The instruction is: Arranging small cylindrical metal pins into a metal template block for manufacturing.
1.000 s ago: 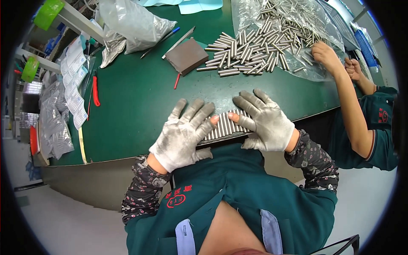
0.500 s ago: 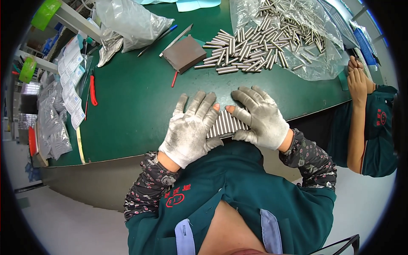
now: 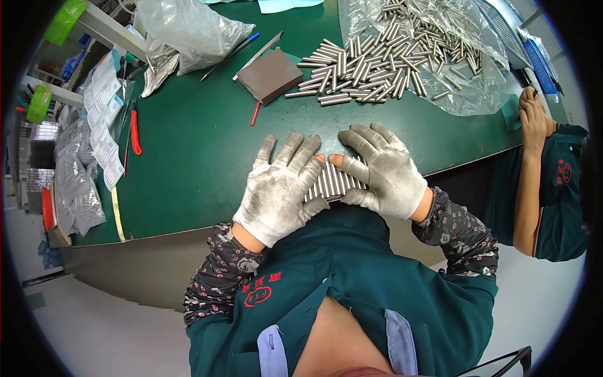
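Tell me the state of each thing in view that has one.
Left hand: gloved, fingers spread, one fingertip bare
Right hand: gloved, fingers spread, one fingertip bare
Row of metal pins: side by side, between the hands
Loose metal pins: heaped, pointing every way
Brown block: lying flat
White plastic bag: bulging
Red-handled tool: lying down

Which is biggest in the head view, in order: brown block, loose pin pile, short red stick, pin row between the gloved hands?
1. Loose pin pile
2. Brown block and pin row: too alike to rank, the row being partly covered
3. Short red stick
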A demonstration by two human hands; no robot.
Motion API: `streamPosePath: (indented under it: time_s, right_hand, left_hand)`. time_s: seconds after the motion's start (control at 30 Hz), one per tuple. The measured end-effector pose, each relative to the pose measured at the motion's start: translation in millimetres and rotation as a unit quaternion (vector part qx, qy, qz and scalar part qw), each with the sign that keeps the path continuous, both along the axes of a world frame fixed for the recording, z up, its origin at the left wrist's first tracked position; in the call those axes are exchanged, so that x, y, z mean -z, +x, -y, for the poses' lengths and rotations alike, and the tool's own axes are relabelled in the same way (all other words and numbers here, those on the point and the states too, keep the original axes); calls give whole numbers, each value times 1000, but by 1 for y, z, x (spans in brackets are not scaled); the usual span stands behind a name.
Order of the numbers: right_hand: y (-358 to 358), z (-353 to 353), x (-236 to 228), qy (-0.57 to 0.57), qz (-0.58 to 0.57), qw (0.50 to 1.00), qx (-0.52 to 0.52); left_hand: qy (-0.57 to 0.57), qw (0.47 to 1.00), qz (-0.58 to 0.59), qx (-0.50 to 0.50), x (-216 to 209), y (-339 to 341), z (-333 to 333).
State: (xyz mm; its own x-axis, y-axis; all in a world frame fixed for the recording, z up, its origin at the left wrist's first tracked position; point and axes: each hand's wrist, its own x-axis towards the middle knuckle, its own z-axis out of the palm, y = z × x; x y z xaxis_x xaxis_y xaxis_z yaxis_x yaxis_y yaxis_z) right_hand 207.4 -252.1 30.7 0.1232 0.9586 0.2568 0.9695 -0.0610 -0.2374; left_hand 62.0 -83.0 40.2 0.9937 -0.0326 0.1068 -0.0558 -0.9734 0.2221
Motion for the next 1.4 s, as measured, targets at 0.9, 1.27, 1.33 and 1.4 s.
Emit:
streamPosePath:
  time_s: [0.9,1.27,1.33,1.4]
  right_hand:
    - [21,20,1,-34,-10,999,-10]
    - [26,37,-4,109,-307,945,25]
    - [26,43,1,141,-405,901,71]
    - [26,43,9,162,-435,881,89]
  left_hand:
    - [-12,996,59,-73,3,-42,-41]
    - [-24,989,114,-94,-2,-50,-30]
    - [-12,978,176,-112,0,-58,-34]
    - [-22,966,200,-162,5,-65,-42]
